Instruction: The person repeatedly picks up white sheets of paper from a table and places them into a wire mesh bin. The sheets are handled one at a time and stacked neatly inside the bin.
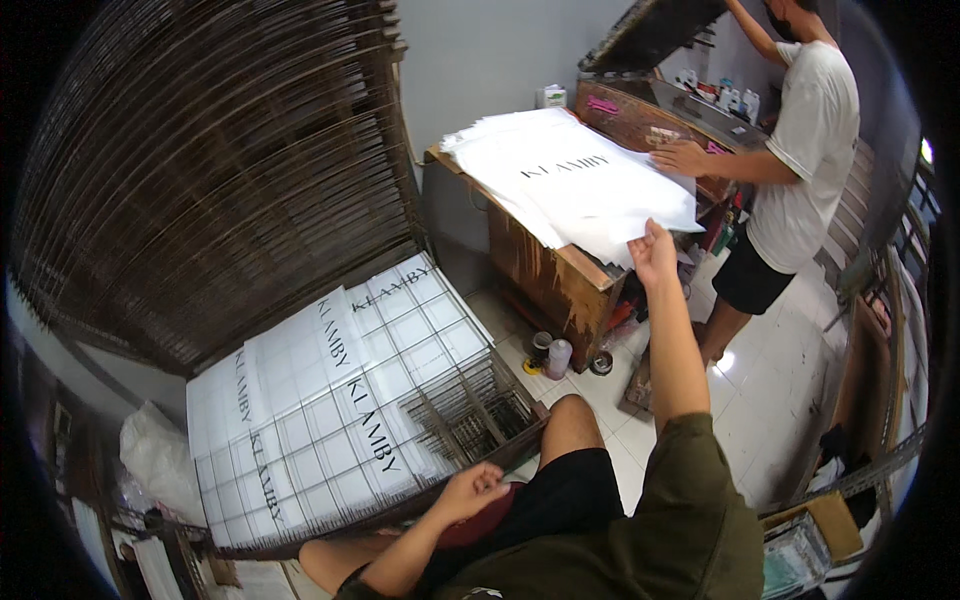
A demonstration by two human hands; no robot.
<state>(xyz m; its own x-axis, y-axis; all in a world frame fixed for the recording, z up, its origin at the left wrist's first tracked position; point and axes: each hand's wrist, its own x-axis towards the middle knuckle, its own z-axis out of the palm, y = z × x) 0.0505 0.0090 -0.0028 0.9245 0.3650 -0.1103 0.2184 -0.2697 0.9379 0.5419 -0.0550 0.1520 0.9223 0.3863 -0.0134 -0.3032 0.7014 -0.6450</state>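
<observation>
The right hand (652, 250) pinches the top sheet (640, 215) at the table-edge stack (570, 180), the left hand (475, 490), apparently loosely curled, rests beside the drying rack (330, 400); a one-handed pull may smear the print.

1. The scene is moderately lit indoors; a bright patch at the far right edge suggests daylight entering from that side.
2. The white printed sheets (585, 185) on the worktop (560, 275) are the brightest area and nearly washed out, though their dark lettering stays readable.
3. A small glare spot shines on the glossy tiled floor (760, 400).
4. The stacked drying racks (220, 170) at upper left sit in deep shadow, their detail muddy.
5. Fisheye distortion bends straight edges toward the rim, and black vignetting fills all four corners.
6. The centre is fairly sharp; the lower left and right margins turn soft and smeared.
</observation>
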